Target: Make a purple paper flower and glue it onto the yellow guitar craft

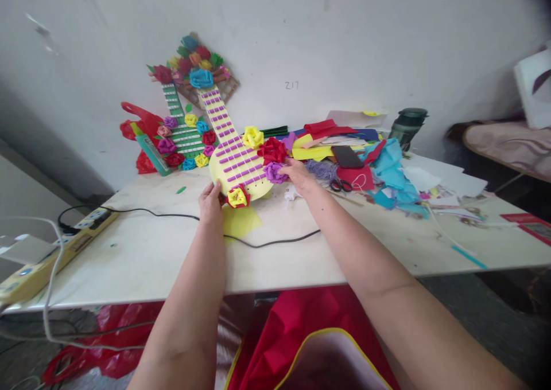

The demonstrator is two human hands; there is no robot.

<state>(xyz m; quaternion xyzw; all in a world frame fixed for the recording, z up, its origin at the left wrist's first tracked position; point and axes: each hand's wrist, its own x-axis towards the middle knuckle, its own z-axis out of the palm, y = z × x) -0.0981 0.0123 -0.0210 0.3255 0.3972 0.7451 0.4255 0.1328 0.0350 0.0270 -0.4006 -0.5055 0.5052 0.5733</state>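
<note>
A pale yellow guitar-shaped craft (219,166) with purple strips and white strings tilts up from the table between my hands. My left hand (210,202) grips its lower left edge, beside a yellow-and-red paper flower (238,196). On the right side, my right hand (298,175) is closed at the purple paper flower (274,172) on the edge, its fingertips partly hidden. Above that flower sit a red paper flower (272,150) and a yellow one (253,137). A blue paper flower (201,79) shows at the neck's top.
Behind stands a green guitar-shaped craft (187,140) with a glue bottle (151,152) beside it. Rightward lie coloured paper, a phone (346,156), scissors (341,186) and a dark cup (408,127). A black cable (267,245) crosses the table from a power strip (64,249).
</note>
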